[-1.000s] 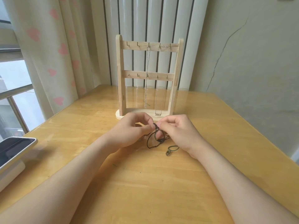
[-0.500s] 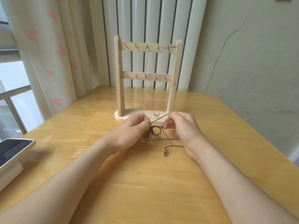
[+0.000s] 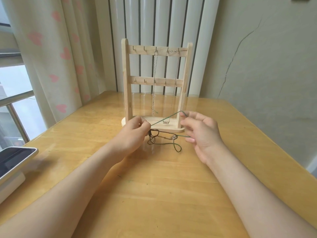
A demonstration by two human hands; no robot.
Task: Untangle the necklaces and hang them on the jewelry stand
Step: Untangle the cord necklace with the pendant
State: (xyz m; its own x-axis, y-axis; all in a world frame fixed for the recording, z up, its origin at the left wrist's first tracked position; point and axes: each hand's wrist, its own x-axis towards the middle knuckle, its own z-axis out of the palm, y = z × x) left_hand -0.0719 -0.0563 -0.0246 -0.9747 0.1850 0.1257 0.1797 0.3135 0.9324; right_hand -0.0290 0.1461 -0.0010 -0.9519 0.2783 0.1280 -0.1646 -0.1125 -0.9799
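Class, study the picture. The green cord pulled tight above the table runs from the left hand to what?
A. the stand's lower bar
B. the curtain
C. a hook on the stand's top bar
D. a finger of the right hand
D: the green cord runs tight from the left hand, which pinches it, up to the right hand, looping round a fingertip, clear of the hooks on the stand.

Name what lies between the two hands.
Head view: green cord stretched from left hand to right hand, tangled dark loops beneath it on the table.
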